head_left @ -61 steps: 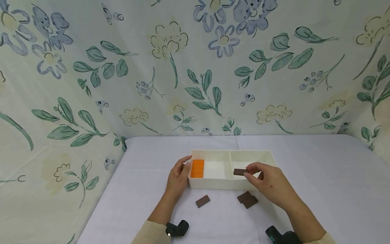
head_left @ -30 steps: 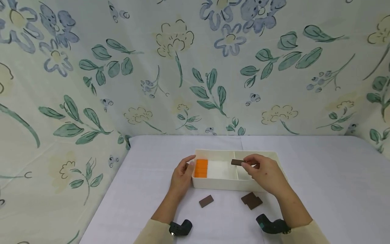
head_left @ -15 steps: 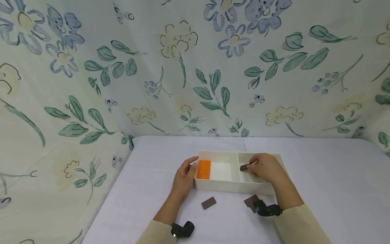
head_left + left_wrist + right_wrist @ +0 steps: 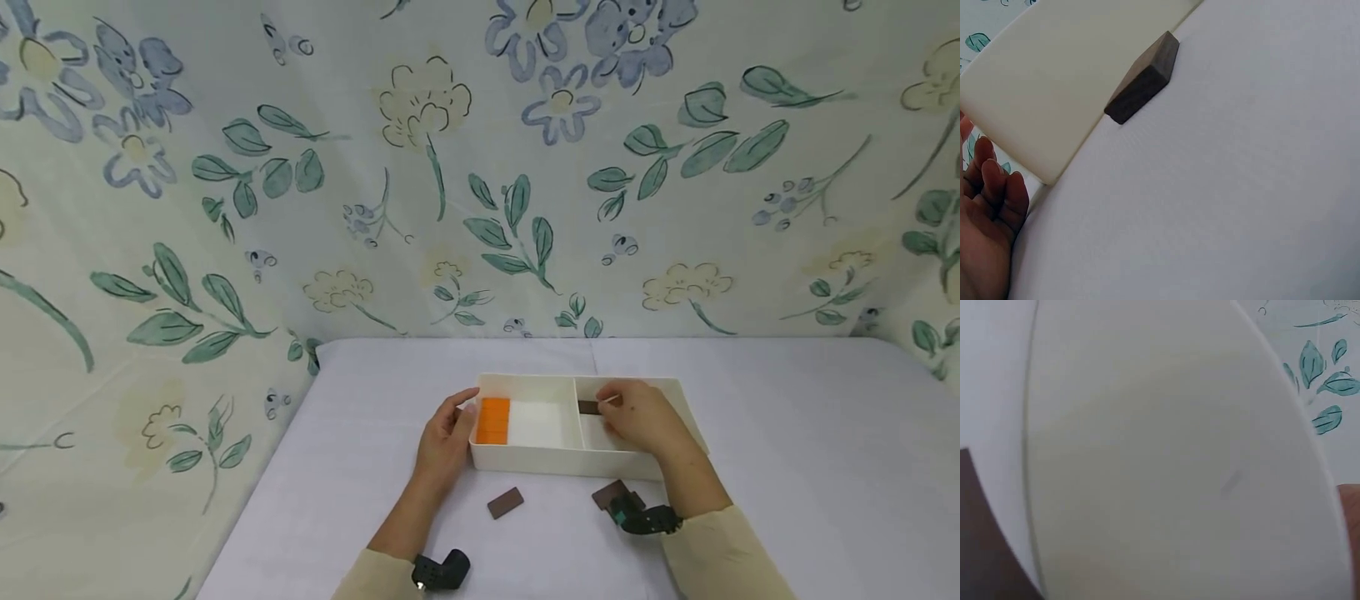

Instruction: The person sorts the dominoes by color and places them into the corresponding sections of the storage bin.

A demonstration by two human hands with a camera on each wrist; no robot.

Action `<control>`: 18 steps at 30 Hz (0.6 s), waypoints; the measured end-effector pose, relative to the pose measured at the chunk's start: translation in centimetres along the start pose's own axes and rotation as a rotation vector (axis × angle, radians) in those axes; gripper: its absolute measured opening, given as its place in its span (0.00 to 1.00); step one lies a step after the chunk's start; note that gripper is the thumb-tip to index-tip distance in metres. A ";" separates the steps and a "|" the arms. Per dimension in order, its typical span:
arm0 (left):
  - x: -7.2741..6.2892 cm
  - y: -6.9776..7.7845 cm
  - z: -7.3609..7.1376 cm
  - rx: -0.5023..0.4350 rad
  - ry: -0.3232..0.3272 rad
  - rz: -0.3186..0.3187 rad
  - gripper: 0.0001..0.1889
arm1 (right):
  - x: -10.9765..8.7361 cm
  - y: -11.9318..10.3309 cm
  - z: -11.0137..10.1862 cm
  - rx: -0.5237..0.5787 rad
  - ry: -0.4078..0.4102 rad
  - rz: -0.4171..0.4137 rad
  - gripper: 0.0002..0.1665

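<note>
A white two-compartment box stands on the table. My left hand holds its left end, thumb and index finger at the rim; in the left wrist view the other fingers curl beside the end wall. My right hand reaches into the right compartment and pinches a dark brown rectangular block close to the divider. Part of that block is hidden by the fingers. In the right wrist view the box's front wall fills most of the picture, and the pinching fingertips are hidden behind it.
Orange blocks line the left wall of the left compartment. One brown block lies on the white cloth before the box. More brown blocks overlap under the right wrist camera. A floral curtain hangs behind.
My right hand has carried the brown block over the right compartment, moved forward and lowered it inside, beside the divider. My left hand stays at the box's left end.
</note>
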State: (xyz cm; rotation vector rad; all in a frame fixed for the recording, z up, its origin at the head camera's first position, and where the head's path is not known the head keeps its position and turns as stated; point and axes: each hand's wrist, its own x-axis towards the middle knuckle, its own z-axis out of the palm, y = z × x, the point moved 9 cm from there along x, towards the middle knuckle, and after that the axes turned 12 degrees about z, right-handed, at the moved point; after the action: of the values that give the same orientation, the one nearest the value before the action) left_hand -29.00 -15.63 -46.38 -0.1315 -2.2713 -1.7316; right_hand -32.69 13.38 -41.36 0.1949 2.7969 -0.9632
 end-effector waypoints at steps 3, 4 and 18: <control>-0.1 0.1 0.0 -0.002 0.000 0.003 0.16 | -1.2 -0.5 -1.3 -0.026 0.010 -0.020 0.20; -0.1 0.2 0.0 -0.004 0.001 0.005 0.16 | -1.8 -0.9 -2.0 -0.035 0.012 -0.040 0.21; -0.2 0.5 -0.1 -0.011 -0.002 0.020 0.16 | -10.0 0.3 -3.7 0.033 -0.244 -0.122 0.14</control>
State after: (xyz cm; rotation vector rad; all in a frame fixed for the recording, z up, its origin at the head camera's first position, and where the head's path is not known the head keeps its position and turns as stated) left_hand -28.69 -15.55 -45.96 -0.1577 -2.2539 -1.7351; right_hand -23.37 15.20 -36.59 -0.0849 2.5942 -0.9869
